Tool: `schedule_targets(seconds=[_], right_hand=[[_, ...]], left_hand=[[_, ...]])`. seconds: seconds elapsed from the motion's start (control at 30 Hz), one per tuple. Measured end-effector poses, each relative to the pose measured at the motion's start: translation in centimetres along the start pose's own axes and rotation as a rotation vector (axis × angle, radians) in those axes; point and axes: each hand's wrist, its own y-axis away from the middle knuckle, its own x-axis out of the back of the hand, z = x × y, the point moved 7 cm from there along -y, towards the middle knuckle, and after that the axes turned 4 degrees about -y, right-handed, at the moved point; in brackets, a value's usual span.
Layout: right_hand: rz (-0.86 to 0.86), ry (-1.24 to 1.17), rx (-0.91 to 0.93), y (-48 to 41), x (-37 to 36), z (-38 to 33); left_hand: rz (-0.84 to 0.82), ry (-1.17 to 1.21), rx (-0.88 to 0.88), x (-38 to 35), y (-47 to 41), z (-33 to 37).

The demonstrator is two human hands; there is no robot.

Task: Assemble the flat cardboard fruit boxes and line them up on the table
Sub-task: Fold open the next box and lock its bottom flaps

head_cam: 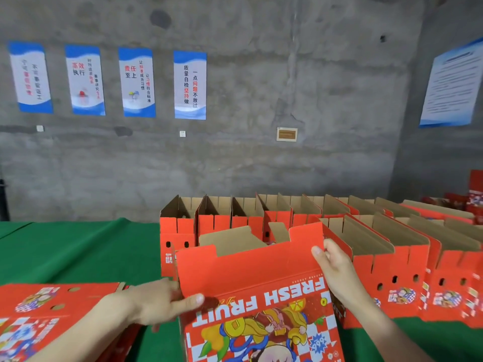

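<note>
Left hand [156, 301] and right hand [337, 270] pinch opposite edges of the red cardboard fruit box [248, 273]: probably light, floppy (grab near creases).

"FRESH FRUIT" on box [248, 270], posters [190, 84] seemingly Chinese

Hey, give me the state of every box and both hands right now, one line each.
Box in hand: partly unfolded, upright, top flaps open.
Left hand: pinches its left edge.
Right hand: grips its upper right edge.
Flat boxes: folded flat, stacked at left.
Assembled boxes: standing in rows, tops open.
</note>
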Motion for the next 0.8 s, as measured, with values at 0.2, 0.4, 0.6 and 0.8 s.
schedule_targets(seconds=[0.2,0.4,0.6,0.8], right_hand=[[-0.015,-0.031,-0.027,0.3,-0.3,1.2],[-0.01,0.082,0.001,-0.1,-1.3,0.3],[-0.041,0.271,0.006,0.2,-1.4,1.8],[-0.084,0.499,-0.08,0.8,-1.3,4.1]], left_hand=[[0.38,-0.067,-0.055,1.8,-0.2,0.0],[0.782,-0.088,0.116,4.1,-0.5,-0.9],[0.876,0.126,0.227,2.8,-0.4,-2.5],[0.864,0.162,0.299,0.1,-0.6,-2.9]])
